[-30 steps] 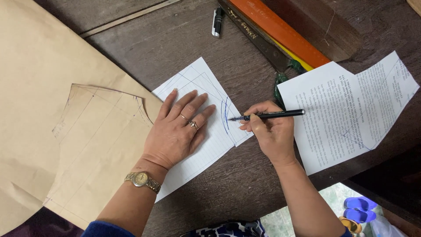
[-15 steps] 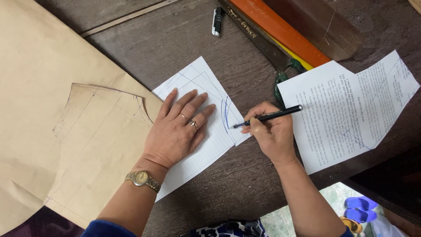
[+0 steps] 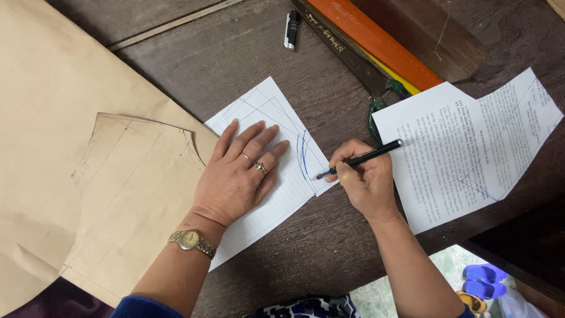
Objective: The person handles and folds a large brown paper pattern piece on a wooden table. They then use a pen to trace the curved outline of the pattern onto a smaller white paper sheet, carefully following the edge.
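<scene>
My left hand [image 3: 235, 174] lies flat, fingers spread, on a white lined sheet [image 3: 282, 194] that carries drawn pattern lines and a blue curve. It wears rings and a gold wristwatch [image 3: 191, 241]. My right hand [image 3: 365, 179] grips a black pen [image 3: 359, 159] whose tip touches the sheet's right edge, just below the blue curve. The sheet rests on a dark wooden table [image 3: 235, 53].
Brown pattern paper [image 3: 70, 118] with a cut piece [image 3: 129, 200] covers the left. Printed white sheets [image 3: 465, 141] lie at the right. An orange ruler [image 3: 376, 35], dark-handled scissors [image 3: 376, 112] and a small black marker [image 3: 291, 28] sit at the back. Blue sandals [image 3: 482, 280] show below the table edge.
The right hand has drawn the pen tip down along the blue curve toward the sheet's lower right edge. The left hand has kept pressing on the sheet.
</scene>
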